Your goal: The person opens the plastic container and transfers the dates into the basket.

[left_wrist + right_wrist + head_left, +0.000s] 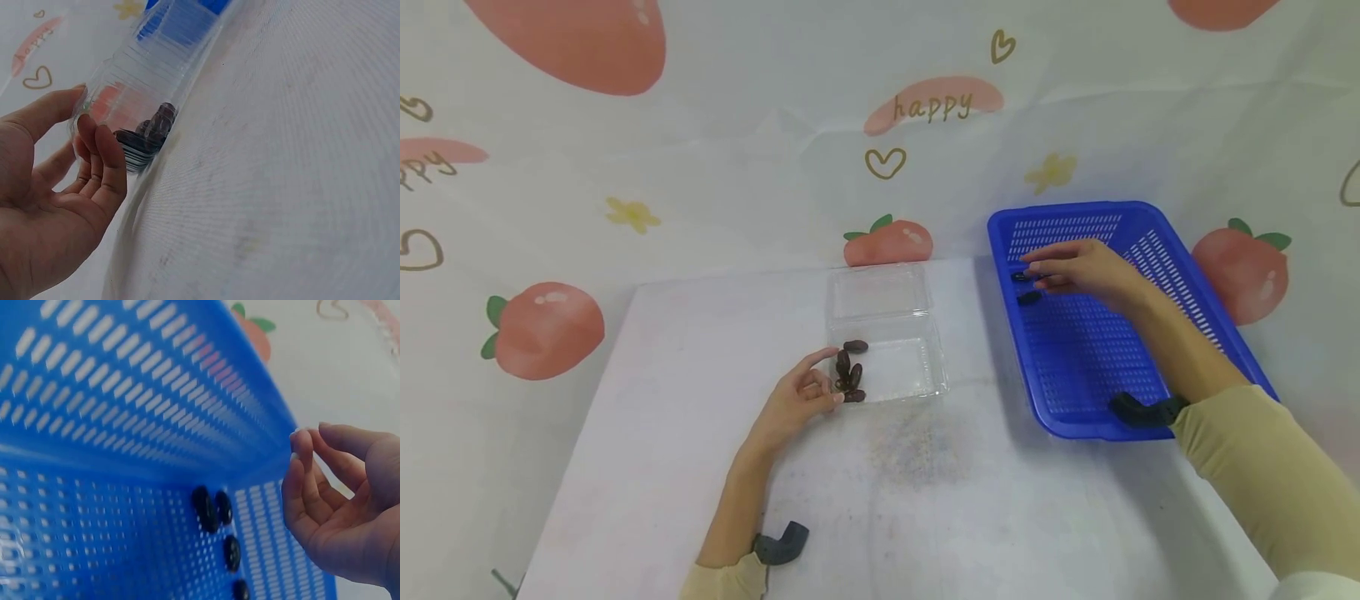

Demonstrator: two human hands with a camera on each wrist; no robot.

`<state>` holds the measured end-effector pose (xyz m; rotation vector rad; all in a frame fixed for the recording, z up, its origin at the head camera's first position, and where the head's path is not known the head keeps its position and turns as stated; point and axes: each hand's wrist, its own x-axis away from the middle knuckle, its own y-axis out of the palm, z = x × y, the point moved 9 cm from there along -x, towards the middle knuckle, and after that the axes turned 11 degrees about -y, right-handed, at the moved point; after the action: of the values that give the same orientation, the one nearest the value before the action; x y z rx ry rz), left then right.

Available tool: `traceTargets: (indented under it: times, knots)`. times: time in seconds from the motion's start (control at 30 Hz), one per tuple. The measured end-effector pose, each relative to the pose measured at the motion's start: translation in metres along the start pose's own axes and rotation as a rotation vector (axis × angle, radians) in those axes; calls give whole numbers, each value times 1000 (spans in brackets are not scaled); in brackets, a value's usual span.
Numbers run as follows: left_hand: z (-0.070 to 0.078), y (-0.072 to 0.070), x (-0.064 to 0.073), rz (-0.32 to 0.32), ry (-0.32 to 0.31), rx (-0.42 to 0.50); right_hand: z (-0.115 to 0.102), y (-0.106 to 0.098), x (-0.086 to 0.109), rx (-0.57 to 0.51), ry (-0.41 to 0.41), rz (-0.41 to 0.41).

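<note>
The left hand (792, 404) grips the box (898, 367) by its side, dates (855, 375) just beyond its fingertips; the right hand (1084, 271), fingers loosely curved and empty, hangs above more dates (1029, 297) in the basket (1078, 358).

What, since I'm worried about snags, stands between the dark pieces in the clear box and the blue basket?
The right side of the box and the left side of the basket; the open lid lies behind, not across.
</note>
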<state>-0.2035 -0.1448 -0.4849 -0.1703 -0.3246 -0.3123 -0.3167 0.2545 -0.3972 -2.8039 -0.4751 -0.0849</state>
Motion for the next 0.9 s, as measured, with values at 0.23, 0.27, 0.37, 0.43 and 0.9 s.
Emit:
traceTargets:
  times: [0.23,0.27,0.37,0.43,0.9]
  knots:
    - [-1,-3,1,14,-13,-27,-26,23,9,91,-55,0]
    - [-1,-3,1,12,-14,-28,-28,27,10,102,-59,-2]
    - [-1,-2,1,6,-14,-33,-35,39,12,101,-66,-7]
    - [-1,-2,0,7,-15,-39,-38,46,13,107,-72,-11]
    - [2,-1,0,16,-21,-45,-56,102,20,86,-103,-111]
